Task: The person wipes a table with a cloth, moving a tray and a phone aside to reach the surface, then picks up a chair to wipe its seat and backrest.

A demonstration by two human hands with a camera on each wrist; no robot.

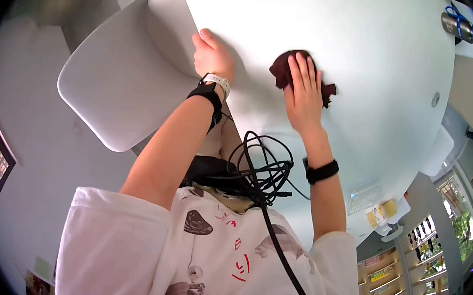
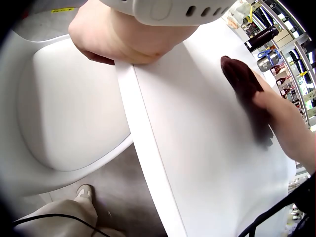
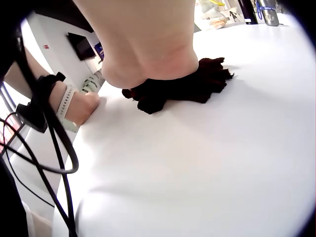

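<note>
Your right grip point(image 1: 304, 103), fingers extended, presses the crumpled dark-maroon cloth point(image 1: 282, 70) beneath it onto the smooth white surface point(image 1: 380, 41); your left grip point(image 1: 215, 60) touches the surface's edge, its finger closure unclear.

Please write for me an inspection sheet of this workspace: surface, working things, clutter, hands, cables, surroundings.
Surface: white table, with a round fitting near one edge.
Working things: dark red cloth, bunched on the table.
Clutter: metal bottle with a blue strap, towards the far end; what it stands on is unclear.
Hands: right hand lies on the cloth, fingers extended; left hand rests at the table edge, some fingers hidden.
Cables: black cables, looped in front of the shirt; contact with the table cannot be judged.
Surroundings: white chair beside the table; shelves in the background.
</note>
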